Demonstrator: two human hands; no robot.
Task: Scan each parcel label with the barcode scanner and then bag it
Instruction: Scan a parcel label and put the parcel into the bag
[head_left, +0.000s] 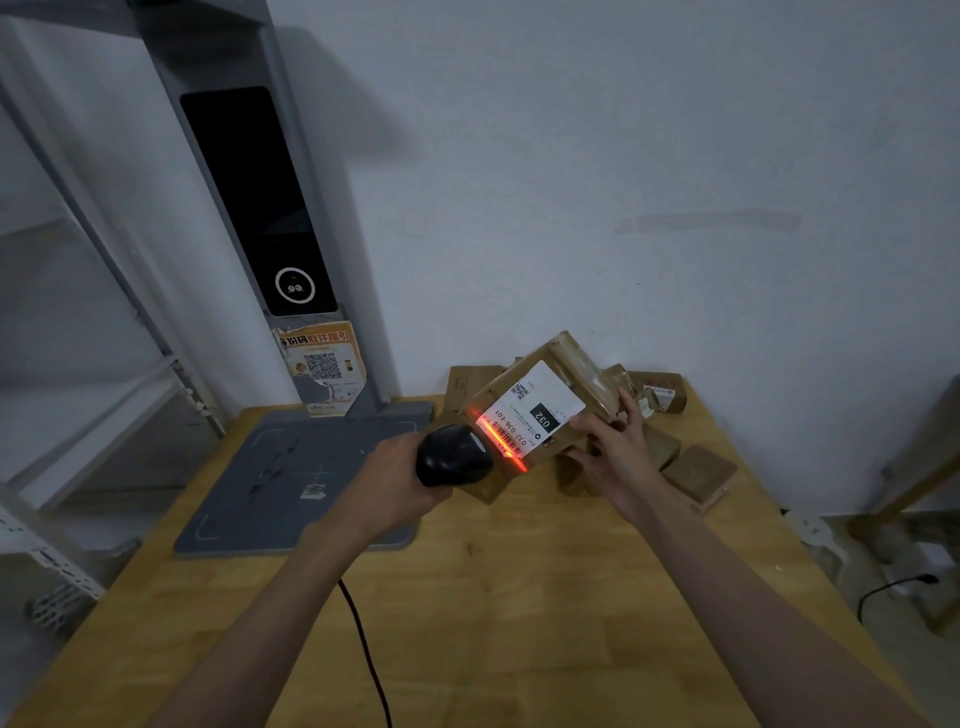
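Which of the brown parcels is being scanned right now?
The tilted brown cardboard parcel held up by the right hand; only its white label faces the camera, with the scanner's red line across it.

— What was your tabletop (519, 597) made of?
— Pale wood, smooth with a visible grain.
— And the parcel (524, 410)?
— Matt brown cardboard under glossy tape, with a smooth white paper label (540, 410). Your scanner (454, 456) was shiny black plastic; the pad (291, 478) looked matt grey.

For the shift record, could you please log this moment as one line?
step: scanning | left hand: barcode scanner | right hand: tilted parcel | red beam on label barcode | bagging: not yet
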